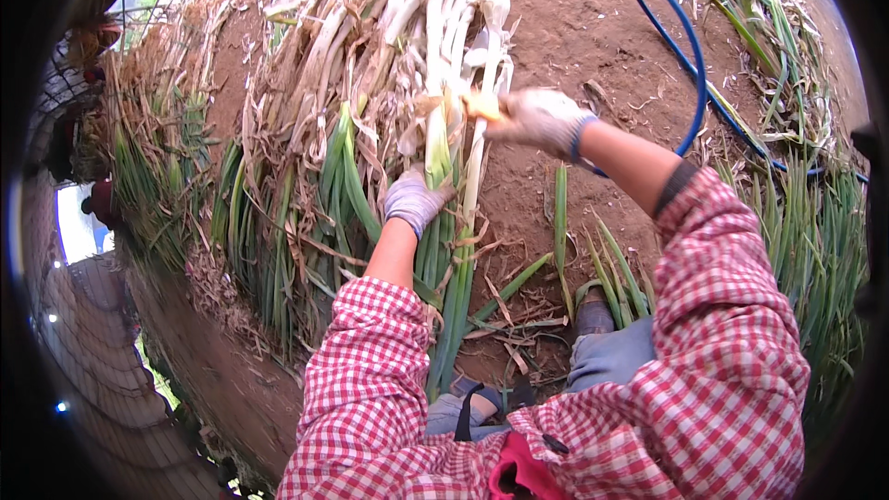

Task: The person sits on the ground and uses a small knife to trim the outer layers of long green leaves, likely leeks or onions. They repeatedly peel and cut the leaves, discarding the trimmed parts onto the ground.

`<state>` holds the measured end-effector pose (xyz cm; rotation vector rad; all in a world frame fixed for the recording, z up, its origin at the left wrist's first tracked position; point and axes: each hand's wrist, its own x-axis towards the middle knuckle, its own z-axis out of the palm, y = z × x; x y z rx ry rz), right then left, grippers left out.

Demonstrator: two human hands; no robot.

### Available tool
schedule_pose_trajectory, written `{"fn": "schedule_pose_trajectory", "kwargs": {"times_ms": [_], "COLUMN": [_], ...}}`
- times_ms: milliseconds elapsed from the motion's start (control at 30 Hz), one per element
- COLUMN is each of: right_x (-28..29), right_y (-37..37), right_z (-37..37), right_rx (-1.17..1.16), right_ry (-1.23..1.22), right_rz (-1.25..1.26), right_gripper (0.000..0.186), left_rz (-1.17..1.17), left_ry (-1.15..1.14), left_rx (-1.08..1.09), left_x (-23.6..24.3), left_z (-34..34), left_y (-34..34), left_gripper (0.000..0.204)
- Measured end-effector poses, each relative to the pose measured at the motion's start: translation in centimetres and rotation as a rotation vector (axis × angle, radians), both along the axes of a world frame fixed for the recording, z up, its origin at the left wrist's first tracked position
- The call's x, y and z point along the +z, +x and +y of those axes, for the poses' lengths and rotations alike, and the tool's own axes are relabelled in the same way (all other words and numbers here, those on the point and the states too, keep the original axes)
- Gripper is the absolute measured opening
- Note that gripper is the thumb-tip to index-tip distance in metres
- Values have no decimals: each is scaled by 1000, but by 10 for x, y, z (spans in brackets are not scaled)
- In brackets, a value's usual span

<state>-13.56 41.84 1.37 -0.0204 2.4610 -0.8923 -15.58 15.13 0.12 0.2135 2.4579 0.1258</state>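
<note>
On bare brown soil (574, 28), a heap of long green onions (319, 46) fills the left part, pale ends toward the far edge and green leaves toward the near edge. A person in a red-and-white checked shirt (370, 352) works at the heap's right-hand side, wearing pale knitted gloves. The left hand (415, 204) is curled around a green onion stalk (438, 143) where its white shaft turns green, fingers together on it. The right hand (546, 120) is wrapped around an orange-yellow tool (486, 106), its tip beside the white shaft; blur hides the tool's shape, and whether it touches the stalk cannot be told. A blue hose (690, 32) loops over the soil at the right and passes close to the right wrist; it may feed the tool.

The step in hand seems to be cleaning loose outer skin from the stalk. The next move seems to call for a steady left hold and the tip aimed along the white part, clear of the left fingers.

The stalk lies lengthwise in front of the person, straight and slender, bright white at its far part and pale green near the glove. Other stalks crowd against it, with dry, tan, papery leaves peeling off in strips.
</note>
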Motion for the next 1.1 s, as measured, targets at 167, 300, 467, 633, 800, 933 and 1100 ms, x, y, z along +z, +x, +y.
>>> {"fn": "schedule_pose_trajectory", "kwargs": {"times_ms": [167, 300, 467, 633, 800, 933, 1100], "right_x": [67, 59, 45, 34, 1, -14, -27], "right_y": [96, 92, 57, 19, -28, -59, -88], "right_z": [-29, -34, -28, -18, -15, -14, 1], "right_rx": [267, 279, 126, -17, -81, -198, -310], "right_ry": [-101, -117, -41, -35, 37, -74, 17], "right_rz": [-230, -238, -108, -33, 82, 213, 180], "right_gripper": [64, 61, 65, 61, 61, 62, 62], "left_rz": [154, 254, 173, 145, 48, 132, 121], "left_ry": [52, 48, -22, -32, 22, 98, 127], "left_rx": [88, 6, 42, 101, 109, 73, 77], "left_x": [-25, -29, -15, -15, -25, -35, -21], "left_z": [-27, -32, -24, -19, -28, -33, -17], "left_y": [12, 21, 19, 18, 12, 25, 46], "left_gripper": [106, 112, 98, 74, 69, 62, 63]}}
